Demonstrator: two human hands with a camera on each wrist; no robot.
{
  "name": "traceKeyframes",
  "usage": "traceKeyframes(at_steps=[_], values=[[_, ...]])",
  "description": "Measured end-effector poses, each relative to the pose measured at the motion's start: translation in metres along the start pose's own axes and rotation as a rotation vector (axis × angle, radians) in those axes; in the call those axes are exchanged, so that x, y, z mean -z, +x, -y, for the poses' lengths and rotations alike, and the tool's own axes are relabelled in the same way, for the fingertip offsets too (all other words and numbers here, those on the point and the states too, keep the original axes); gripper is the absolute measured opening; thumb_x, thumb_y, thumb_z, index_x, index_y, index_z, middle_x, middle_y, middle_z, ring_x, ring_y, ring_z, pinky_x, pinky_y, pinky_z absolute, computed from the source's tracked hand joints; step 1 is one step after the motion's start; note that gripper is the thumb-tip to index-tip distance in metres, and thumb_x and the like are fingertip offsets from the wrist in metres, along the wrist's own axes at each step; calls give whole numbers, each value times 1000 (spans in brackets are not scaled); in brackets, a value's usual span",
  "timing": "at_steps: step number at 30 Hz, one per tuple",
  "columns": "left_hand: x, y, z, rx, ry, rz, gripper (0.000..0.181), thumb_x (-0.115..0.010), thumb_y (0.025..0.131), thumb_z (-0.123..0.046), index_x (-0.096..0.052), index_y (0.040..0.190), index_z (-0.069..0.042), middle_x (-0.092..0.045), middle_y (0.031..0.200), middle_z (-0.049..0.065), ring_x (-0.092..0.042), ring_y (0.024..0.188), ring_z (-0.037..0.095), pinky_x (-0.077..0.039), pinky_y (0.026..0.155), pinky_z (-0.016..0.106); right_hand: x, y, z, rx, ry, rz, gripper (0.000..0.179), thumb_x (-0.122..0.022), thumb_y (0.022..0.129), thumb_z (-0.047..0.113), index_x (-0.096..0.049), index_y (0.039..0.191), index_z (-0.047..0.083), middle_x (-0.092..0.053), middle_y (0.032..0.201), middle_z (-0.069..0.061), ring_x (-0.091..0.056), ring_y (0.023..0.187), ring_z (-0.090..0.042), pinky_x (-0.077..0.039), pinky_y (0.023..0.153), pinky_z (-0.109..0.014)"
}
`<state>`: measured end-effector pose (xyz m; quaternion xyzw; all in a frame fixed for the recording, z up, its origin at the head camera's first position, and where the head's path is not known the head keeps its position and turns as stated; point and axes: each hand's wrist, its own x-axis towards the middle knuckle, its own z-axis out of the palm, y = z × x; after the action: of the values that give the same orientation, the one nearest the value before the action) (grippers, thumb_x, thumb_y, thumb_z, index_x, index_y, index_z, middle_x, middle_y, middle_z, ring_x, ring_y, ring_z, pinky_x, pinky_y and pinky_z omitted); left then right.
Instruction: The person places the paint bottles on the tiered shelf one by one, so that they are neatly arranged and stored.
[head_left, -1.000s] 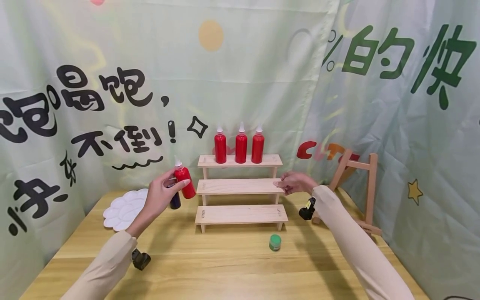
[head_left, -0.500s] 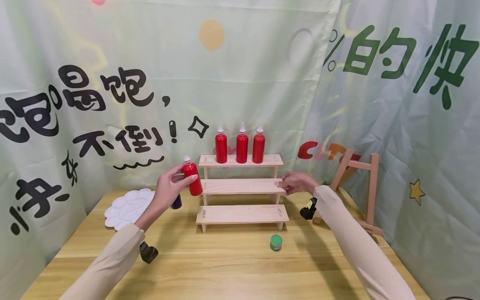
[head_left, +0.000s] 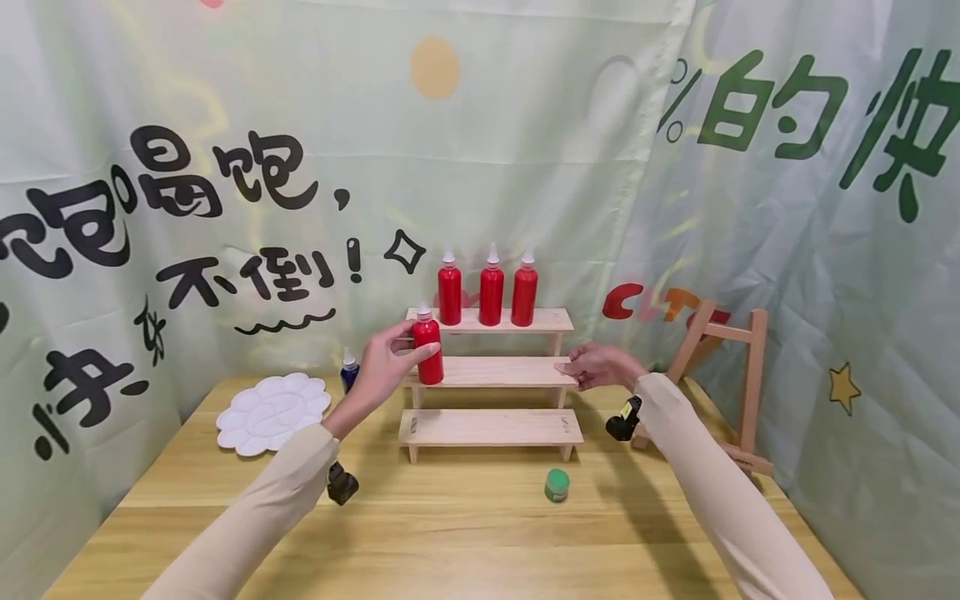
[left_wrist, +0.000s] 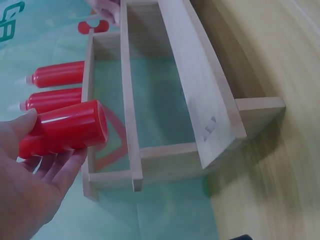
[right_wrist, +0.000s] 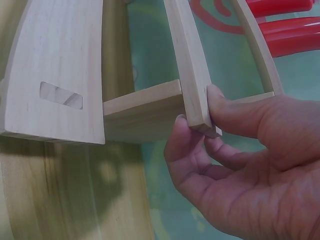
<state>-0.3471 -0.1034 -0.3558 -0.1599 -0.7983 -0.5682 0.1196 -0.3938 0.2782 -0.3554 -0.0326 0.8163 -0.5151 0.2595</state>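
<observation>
My left hand (head_left: 382, 367) grips a red squeeze bottle (head_left: 428, 354) with a white nozzle, thumb on one side and fingers on the other. The bottle is nearly upright at the left end of the middle board of a three-step wooden rack (head_left: 491, 427). In the left wrist view, the bottle's base (left_wrist: 101, 122) appears apart from that board. My right hand (head_left: 602, 367) pinches the right end of the middle board (right_wrist: 192, 75) between thumb and fingers. Three more red bottles (head_left: 491, 296) stand on the top board (head_left: 551, 319).
Left of the rack are a white scalloped palette (head_left: 273, 412) and a dark blue bottle (head_left: 348, 371), partly hidden by my left hand. A green-lidded jar (head_left: 557, 485) sits in front of the rack. To the right stands a small wooden easel (head_left: 752, 383). A printed curtain (head_left: 525, 100) hangs behind.
My left hand has carried the red bottle rightward to the rack's middle board, and the bottle has become more upright. The blue bottle's top now shows. My right hand has stayed on the board.
</observation>
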Motion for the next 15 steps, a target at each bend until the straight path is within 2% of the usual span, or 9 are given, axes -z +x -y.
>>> traceKeyframes(at_steps=[8,15], values=[[-26,13,-1,29,-77,-11,61,-83,92,-20,-60,147,-5,-68,134,19,-68,119,38,-55,105,50,2,-3,-2,14,6,-17,25,-53,109,9,-37,90,6,-48,77,-2,-49,71,-14,-54,71,-25],[-48,17,-4,19,-88,33,62,-83,92,-20,-58,149,-13,-66,135,17,-66,120,38,-57,103,51,0,0,-3,26,23,6,19,-51,109,6,-38,96,4,-48,81,-3,-49,74,-15,-51,74,-27]])
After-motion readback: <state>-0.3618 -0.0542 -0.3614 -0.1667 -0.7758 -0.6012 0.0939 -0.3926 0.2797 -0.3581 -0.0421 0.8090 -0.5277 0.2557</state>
